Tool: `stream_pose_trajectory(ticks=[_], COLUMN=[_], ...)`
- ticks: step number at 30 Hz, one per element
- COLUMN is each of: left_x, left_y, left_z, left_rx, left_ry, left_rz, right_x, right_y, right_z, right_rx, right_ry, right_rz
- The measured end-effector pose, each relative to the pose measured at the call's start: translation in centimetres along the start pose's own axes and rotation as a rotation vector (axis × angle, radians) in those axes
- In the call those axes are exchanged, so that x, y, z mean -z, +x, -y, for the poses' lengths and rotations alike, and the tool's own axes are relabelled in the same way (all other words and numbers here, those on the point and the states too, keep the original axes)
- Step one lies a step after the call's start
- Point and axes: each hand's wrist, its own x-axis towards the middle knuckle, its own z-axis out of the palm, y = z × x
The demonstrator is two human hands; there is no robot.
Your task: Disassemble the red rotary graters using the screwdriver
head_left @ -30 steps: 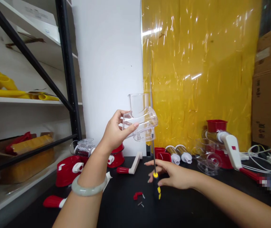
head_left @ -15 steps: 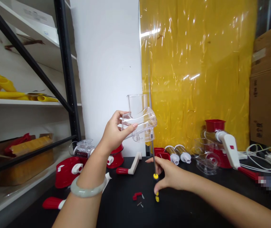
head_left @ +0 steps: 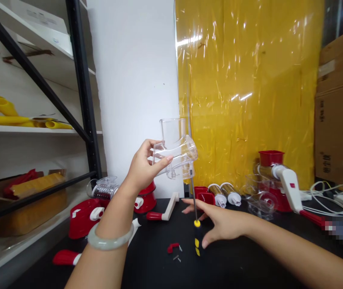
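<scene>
My left hand (head_left: 145, 164) is closed round a clear plastic grater housing (head_left: 175, 150) with an upright feed tube, holding it above the table. A screwdriver (head_left: 198, 239) with a black and yellow handle points upward, its tip at the underside of the housing's right end. Beside the handle, my right hand (head_left: 219, 220) has its thumb and fingers spread apart, the thumb close to the handle. Whether a finger still touches it is hard to see. Below on the black table lie a small red part (head_left: 173, 247) and several small screws or pins (head_left: 176, 257).
Behind the hands are a crank handle (head_left: 165, 212), red bases (head_left: 84, 216) and grater drums (head_left: 225, 194). An assembled grater (head_left: 275, 180) stands right, near white cables (head_left: 324, 200). Shelving (head_left: 84, 100) rises left; a yellow curtain (head_left: 249, 100) hangs behind.
The fingers and thumb of my right hand have opened away from the screwdriver handle, which now shows fully. My left hand and the housing stay almost the same, with a slight view shift.
</scene>
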Motion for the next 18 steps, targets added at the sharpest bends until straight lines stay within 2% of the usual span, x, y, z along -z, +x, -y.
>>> stream_pose_trajectory(ticks=[2, 3, 7, 9, 12, 14, 18], left_x=[0.0, 0.0, 0.0, 0.1, 0.1, 0.1, 0.1], left_y=[0.0, 0.0, 0.0, -0.1, -0.2, -0.2, -0.2], left_z=[0.0, 0.0, -0.2, -0.3, -0.5, -0.6, -0.7], left_rx=[-0.002, -0.003, -0.002, 0.003, 0.008, 0.005, -0.005], left_ry=[-0.001, -0.002, 0.003, 0.007, 0.010, 0.009, -0.001], left_rz=[0.002, 0.002, 0.000, -0.001, 0.001, 0.005, 0.009], right_x=[0.2, 0.1, -0.2, -0.1, 0.2, -0.1, -1.2], right_y=[-0.1, 0.0, 0.3, 0.1, -0.2, -0.1, 0.8], right_z=[0.0, 0.0, -0.4, -0.2, 0.3, 0.2, -0.8], right_rx=[0.001, -0.016, -0.097, -0.067, 0.001, -0.003, -0.111], right_ry=[0.078, 0.075, -0.090, -0.084, 0.024, 0.104, 0.113], right_rz=[0.071, 0.054, -0.135, -0.094, 0.047, 0.069, -0.110])
